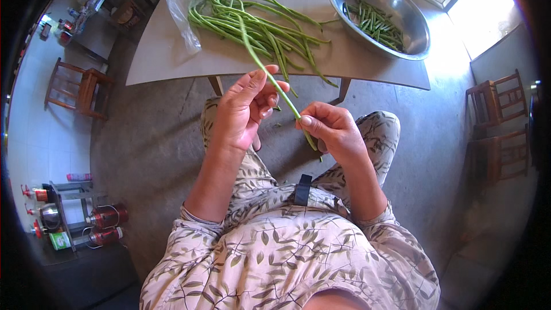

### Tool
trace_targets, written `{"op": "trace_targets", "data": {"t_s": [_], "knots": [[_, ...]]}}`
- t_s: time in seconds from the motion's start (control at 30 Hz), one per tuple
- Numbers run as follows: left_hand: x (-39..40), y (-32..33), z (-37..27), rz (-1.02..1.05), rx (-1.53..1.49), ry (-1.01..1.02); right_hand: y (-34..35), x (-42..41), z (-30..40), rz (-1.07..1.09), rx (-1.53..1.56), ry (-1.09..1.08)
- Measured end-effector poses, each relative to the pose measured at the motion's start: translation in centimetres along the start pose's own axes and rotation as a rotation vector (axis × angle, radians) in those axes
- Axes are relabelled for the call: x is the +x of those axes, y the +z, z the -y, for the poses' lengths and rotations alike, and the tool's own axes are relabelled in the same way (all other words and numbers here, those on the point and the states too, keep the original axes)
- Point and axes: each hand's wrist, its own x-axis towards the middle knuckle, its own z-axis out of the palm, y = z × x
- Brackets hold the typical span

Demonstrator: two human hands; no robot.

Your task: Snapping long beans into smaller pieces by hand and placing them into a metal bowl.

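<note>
Both of my hands grip one long green bean (282,93), which slants down from the table towards my right knee. My left hand (252,105) pinches it near the middle between thumb and forefinger, the other fingers curled loosely. Lower down, my right hand (333,127) has thumb and fingers closed on it near its lower end. Beyond my left hand, a heap of long beans (258,30) spreads over the table (163,62), partly inside a clear plastic bag (178,21). A steel basin (413,17) at the table's right holds short bean pieces (374,23).
Small bean scraps lie on the concrete floor (430,137) below my hands. Wooden chairs stand at the left (88,90) and right (495,99). A metal rack (71,196) with red thermos flasks (105,216) is at the lower left. A table leg (343,88) stands before me.
</note>
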Motion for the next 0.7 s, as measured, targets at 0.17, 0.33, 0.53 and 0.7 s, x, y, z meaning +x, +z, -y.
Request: {"op": "trace_targets", "data": {"t_s": [0.17,0.33,0.53,0.7], "knots": [[-0.3,0.8,0.0,-0.174,0.101,0.133,-0.5,0.0,-1.0,0.052,0.137,-0.014],[-0.8,1.1,0.0,-0.177,0.110,0.267,-0.5,0.3,-2.2,0.064,0.300,-0.073],[-0.9,1.2,0.0,-0.183,0.112,0.309,-0.3,0.3,-2.6,0.028,0.388,-0.130],[-0.5,0.4,0.3,-0.174,0.023,0.228,0.5,-0.2,-1.8,-0.149,0.270,-0.231]]}}
